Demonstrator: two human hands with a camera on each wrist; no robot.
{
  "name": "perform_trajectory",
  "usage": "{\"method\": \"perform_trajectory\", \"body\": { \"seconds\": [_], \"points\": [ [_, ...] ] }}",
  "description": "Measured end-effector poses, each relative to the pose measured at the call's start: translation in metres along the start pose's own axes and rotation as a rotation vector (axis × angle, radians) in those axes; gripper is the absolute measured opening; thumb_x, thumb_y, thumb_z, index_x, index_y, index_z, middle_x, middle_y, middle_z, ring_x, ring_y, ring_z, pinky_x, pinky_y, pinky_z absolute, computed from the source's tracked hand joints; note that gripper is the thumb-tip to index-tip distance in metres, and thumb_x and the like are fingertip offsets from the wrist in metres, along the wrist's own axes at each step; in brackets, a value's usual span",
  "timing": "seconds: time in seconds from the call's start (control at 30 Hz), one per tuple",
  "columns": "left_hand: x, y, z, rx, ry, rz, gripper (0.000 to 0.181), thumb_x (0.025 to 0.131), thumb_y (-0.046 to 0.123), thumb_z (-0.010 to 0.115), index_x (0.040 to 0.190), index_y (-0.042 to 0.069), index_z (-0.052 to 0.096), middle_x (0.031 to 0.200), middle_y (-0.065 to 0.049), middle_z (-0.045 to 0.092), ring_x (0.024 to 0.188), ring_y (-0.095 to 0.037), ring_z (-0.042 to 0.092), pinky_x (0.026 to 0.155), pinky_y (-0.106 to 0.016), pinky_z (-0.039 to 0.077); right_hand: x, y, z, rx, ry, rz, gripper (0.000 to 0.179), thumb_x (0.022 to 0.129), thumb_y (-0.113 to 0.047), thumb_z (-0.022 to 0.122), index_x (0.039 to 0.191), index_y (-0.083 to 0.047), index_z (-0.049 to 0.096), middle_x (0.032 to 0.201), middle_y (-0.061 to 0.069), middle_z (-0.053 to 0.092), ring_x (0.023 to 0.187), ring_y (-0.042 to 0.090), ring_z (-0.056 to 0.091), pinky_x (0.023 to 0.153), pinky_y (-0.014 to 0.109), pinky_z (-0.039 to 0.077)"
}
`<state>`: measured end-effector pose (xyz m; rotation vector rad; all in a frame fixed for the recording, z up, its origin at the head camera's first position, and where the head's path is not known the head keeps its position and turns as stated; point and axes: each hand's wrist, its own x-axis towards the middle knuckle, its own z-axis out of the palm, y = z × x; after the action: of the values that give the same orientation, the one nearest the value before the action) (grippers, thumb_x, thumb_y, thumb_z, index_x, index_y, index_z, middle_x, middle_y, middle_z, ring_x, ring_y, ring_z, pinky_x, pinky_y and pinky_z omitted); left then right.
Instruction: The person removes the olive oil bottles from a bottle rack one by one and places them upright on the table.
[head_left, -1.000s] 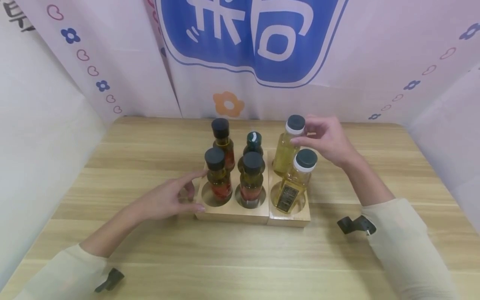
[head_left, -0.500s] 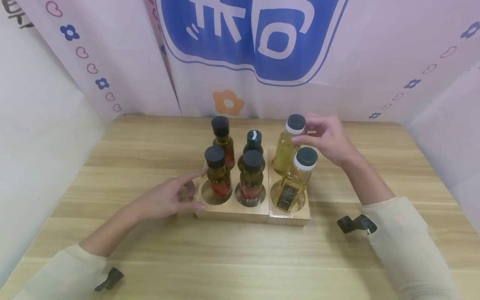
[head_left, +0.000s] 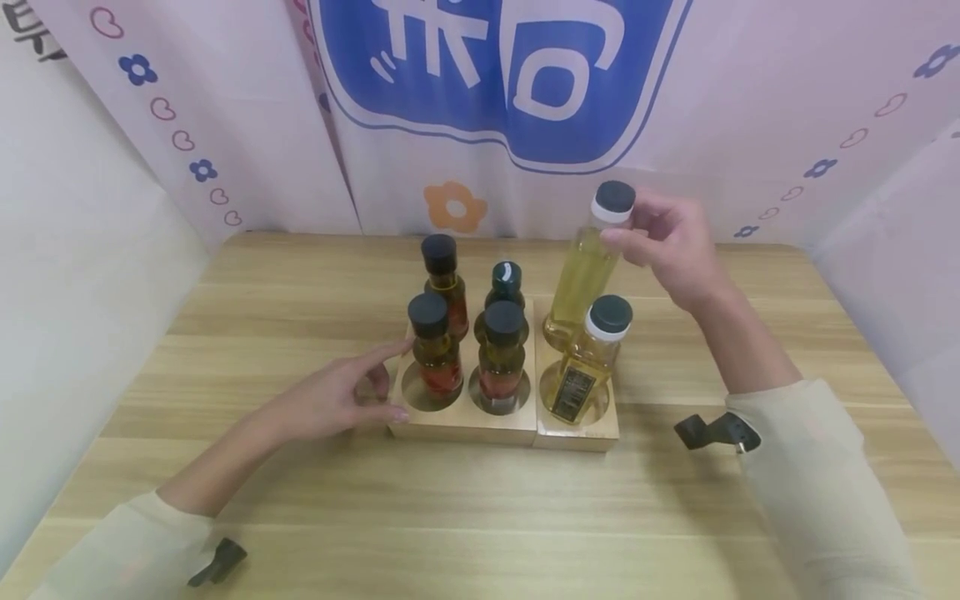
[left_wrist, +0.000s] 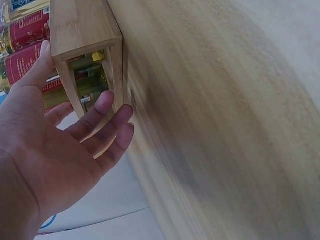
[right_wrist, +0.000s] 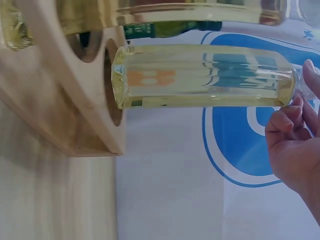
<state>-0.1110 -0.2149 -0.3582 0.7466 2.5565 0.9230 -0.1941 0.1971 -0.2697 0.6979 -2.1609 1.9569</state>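
My right hand (head_left: 675,247) pinches the neck of a clear bottle of pale yellow oil (head_left: 583,275). The bottle tilts slightly; in the right wrist view its base (right_wrist: 119,80) is at a round hole in the wooden rack (right_wrist: 107,135). In front of it, a second yellow oil bottle (head_left: 588,375) with a dark label leans in its own hole. My left hand (head_left: 330,396) touches the left end of the bottle rack (head_left: 465,429). Its thumb lies at the rack's upper edge, with the other fingers loosely extended by the open end, as the left wrist view shows.
Dark-capped bottles with red labels, including the front left one (head_left: 435,354) and the one beside it (head_left: 502,358), stand in the rack's left section. A green-capped bottle (head_left: 507,283) is behind them. A printed curtain (head_left: 375,183) hangs behind the wooden table (head_left: 300,517).
My right hand has raised the rear yellow oil bottle up and slightly right, and it now tilts. The left hand and the other bottles have stayed in place.
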Motion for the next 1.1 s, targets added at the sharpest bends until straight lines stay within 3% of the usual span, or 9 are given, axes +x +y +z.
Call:
{"method": "perform_trajectory", "body": {
  "seconds": [0.13, 0.27, 0.6, 0.87, 1.1],
  "points": [
    [0.000, 0.001, 0.000, 0.008, -0.004, -0.003, 0.095, 0.092, 0.045, 0.079, 0.163, 0.005, 0.030, 0.097, 0.001, 0.063, 0.092, -0.021, 0.060, 0.076, -0.035, 0.052, 0.008, -0.003, -0.001, 0.037, 0.031, -0.036, 0.028, 0.087, 0.012, 0.070, 0.104, -0.008, 0.080, 0.086, 0.006, 0.070, 0.073, 0.016, 0.061, 0.065, 0.023, 0.054],
    [0.000, 0.001, 0.000, 0.014, -0.001, -0.003, 0.095, 0.092, 0.046, 0.078, 0.162, 0.005, 0.030, 0.094, 0.002, 0.062, 0.088, -0.019, 0.059, 0.076, -0.034, 0.051, 0.013, -0.007, -0.003, 0.084, 0.057, -0.022, 0.026, 0.088, 0.013, 0.070, 0.104, -0.005, 0.080, 0.086, 0.007, 0.070, 0.077, 0.018, 0.064, 0.069, 0.024, 0.057],
    [0.002, 0.001, -0.001, 0.019, -0.011, -0.017, 0.097, 0.091, 0.049, 0.078, 0.163, 0.005, 0.030, 0.089, 0.002, 0.061, 0.080, -0.015, 0.056, 0.070, -0.030, 0.050, 0.016, -0.009, -0.015, 0.098, 0.130, 0.016, 0.021, 0.088, 0.007, 0.074, 0.105, -0.004, 0.081, 0.079, 0.005, 0.064, 0.066, 0.014, 0.050, 0.051, 0.019, 0.037],
    [0.002, 0.000, 0.001, 0.024, -0.017, -0.028, 0.098, 0.090, 0.050, 0.078, 0.163, 0.006, 0.029, 0.086, 0.003, 0.060, 0.076, -0.015, 0.056, 0.067, -0.029, 0.049, 0.011, -0.009, -0.028, 0.183, 0.188, 0.033, 0.018, 0.086, 0.010, 0.077, 0.102, 0.001, 0.079, 0.084, 0.006, 0.062, 0.066, 0.011, 0.052, 0.048, 0.017, 0.035],
    [0.003, 0.001, 0.000, 0.036, -0.016, -0.028, 0.099, 0.090, 0.051, 0.078, 0.163, 0.005, 0.029, 0.080, 0.004, 0.058, 0.069, -0.013, 0.054, 0.062, -0.028, 0.048, 0.004, -0.010, -0.040, 0.109, 0.243, 0.060, 0.007, 0.086, 0.009, 0.077, 0.090, 0.003, 0.076, 0.092, 0.007, 0.063, 0.073, 0.014, 0.056, 0.051, 0.019, 0.037]
  ]
}}
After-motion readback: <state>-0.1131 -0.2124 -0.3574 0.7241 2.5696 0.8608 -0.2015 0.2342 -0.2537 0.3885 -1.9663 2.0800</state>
